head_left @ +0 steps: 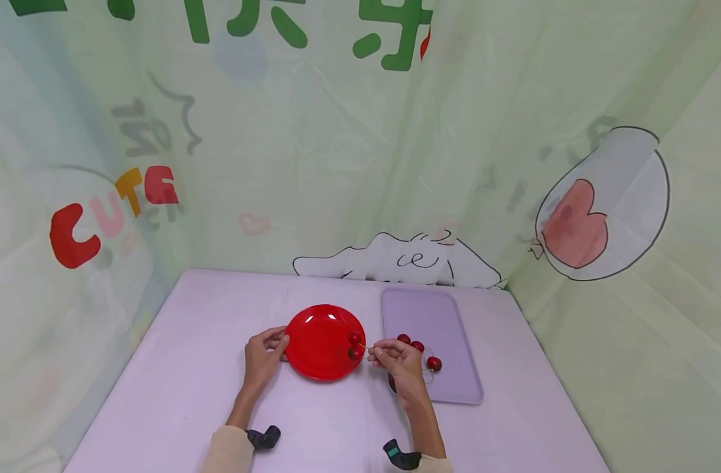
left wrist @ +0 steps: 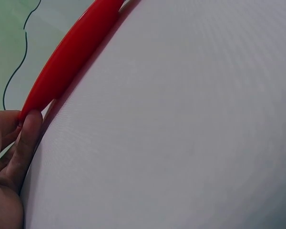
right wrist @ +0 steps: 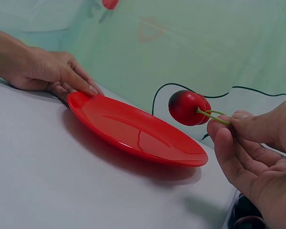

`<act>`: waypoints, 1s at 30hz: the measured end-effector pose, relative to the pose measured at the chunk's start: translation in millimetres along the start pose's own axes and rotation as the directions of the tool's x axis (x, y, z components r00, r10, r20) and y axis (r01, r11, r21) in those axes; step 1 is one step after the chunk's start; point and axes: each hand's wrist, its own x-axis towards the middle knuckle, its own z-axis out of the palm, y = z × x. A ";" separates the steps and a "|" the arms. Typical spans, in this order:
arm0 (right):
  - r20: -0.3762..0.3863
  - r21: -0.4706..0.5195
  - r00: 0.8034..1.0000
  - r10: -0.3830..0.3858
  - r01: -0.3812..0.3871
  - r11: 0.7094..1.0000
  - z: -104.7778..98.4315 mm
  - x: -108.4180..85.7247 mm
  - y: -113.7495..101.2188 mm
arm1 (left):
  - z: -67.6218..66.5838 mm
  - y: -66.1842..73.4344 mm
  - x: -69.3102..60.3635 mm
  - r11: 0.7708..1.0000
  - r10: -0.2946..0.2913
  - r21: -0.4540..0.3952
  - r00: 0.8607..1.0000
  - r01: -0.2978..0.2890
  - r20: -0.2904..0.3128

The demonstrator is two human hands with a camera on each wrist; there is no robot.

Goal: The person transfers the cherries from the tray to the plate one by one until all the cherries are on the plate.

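A round red plate has its left rim pinched between the thumb and fingers of the left hand. In the right wrist view the plate looks tilted, its left side raised. The right hand pinches the green stems of a pair of red cherries, which hang over the plate's right edge. Seen from the right wrist, the cherries are above the rim, apart from it. The left wrist view shows the thumb and fingers of the left hand at the rim.
A light purple tray lies to the right of the plate, partly behind the right hand. Several cherries with stems, one of them a red cherry, lie in its nearer half. A printed curtain stands behind the table and at both sides.
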 end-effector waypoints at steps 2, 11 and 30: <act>0.002 0.003 1.000 -0.004 0.004 1.000 1.0 0.9 0.7 | -0.9 0.9 0.1 1.000 -0.005 0.004 1.000 0.005 0.004; 0.021 -0.006 0.999 -0.031 0.031 1.000 6.6 5.0 5.6 | -1.2 1.7 -1.6 1.000 0.016 0.009 1.000 -0.016 -0.002; 0.073 -0.005 0.997 0.018 -0.018 1.000 21.3 14.3 12.9 | 2.6 -0.4 0.1 0.999 -0.010 0.036 1.000 0.011 -0.015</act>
